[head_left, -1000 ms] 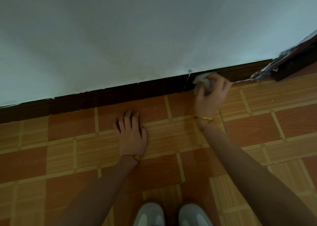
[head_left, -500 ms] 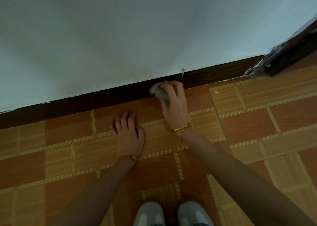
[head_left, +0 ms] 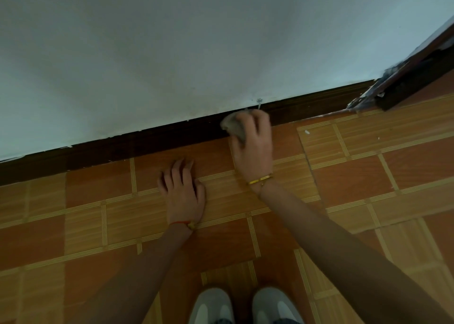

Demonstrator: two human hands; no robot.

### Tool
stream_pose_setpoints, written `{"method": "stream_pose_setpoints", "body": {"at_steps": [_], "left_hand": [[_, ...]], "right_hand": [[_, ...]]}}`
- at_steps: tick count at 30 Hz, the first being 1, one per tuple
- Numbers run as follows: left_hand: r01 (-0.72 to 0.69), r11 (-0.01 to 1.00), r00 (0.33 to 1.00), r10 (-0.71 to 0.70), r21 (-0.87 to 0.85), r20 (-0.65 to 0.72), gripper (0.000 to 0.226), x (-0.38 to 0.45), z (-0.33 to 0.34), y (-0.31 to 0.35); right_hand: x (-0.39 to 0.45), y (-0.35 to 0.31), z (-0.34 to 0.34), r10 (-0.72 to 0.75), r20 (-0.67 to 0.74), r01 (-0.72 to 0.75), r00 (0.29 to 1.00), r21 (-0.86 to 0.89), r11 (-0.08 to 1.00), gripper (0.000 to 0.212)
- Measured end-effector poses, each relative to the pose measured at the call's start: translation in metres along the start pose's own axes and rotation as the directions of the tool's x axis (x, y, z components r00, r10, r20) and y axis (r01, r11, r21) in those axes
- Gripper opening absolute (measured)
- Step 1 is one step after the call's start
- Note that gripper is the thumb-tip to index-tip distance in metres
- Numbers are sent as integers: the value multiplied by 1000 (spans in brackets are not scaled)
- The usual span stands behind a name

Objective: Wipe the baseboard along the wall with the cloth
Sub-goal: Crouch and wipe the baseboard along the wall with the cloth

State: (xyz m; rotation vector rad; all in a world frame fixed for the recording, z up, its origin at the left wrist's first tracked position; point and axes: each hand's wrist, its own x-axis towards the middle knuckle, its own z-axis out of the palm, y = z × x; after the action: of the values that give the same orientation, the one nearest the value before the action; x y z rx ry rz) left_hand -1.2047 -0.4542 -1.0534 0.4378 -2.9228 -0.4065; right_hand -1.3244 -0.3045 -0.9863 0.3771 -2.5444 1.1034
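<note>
Orange wood-pattern tiled floor [head_left: 356,176] meets a dark brown wooden baseboard [head_left: 122,146], where the right hand [head_left: 254,141] grips a crumpled, apparently grey cloth [head_left: 234,125] against it; the left hand [head_left: 183,192] rests flat, fingers spread, on the floor.

crumpled grey cloth [head_left: 234,127], against dark baseboard [head_left: 147,144]

Cloth [head_left: 235,127] mostly covered by the gripping right hand [head_left: 254,146], and blurred. Baseboard [head_left: 147,144] behind both hidden. Shoes [head_left: 240,306] cut off at bottom edge; dark frame [head_left: 417,72] cut off at right edge.
</note>
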Motion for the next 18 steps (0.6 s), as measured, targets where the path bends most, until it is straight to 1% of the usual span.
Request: {"method": "stream_pose_setpoints", "body": {"at_steps": [2,3,4,6,8,9,11,13,14,16,18], "left_hand": [[-2,1000,1000,2,6,1,48,-1,1,-1],[-2,1000,1000,2,3,1,48,-1,1,-1],[-2,1000,1000,2,-3,3,49,0,0,-1],[-4,1000,1000,4,-10,10,49,0,-1,-1],[-3,1000,1000,3,-10,10,50,0,-1,-1],[-2,1000,1000,2,-8,8,49,-1,-1,-1],[2,1000,1000,-2,-1,9,49,-2,0,0],[7,1000,1000,-7,-2,12,49,-1,0,1],[9,1000,1000,-9,-7,11,49,0,0,2],[8,1000,1000,-8,-5,12,49,1,0,3],[2,1000,1000,-2,6,16,50,0,-1,1]], "right_hand": [[-3,-1,1,-70,70,70,995,-8,997,36],[-3,2,-1,-83,70,83,994,0,997,34],[-1,6,-5,-71,42,70,997,12,997,34],[5,19,-15,40,-83,-37,996,33,999,33],[13,30,-27,182,-215,-172,959,64,983,32],[16,35,-31,222,-255,-210,941,76,975,30],[17,40,-34,229,-274,-218,934,72,973,28],[15,36,-29,166,-223,-162,961,36,986,29],[11,30,-23,110,-172,-109,979,14,994,31],[2,13,-6,-11,-26,11,1000,-7,1000,33],[-6,-4,11,-85,101,87,991,-19,996,33]]}}
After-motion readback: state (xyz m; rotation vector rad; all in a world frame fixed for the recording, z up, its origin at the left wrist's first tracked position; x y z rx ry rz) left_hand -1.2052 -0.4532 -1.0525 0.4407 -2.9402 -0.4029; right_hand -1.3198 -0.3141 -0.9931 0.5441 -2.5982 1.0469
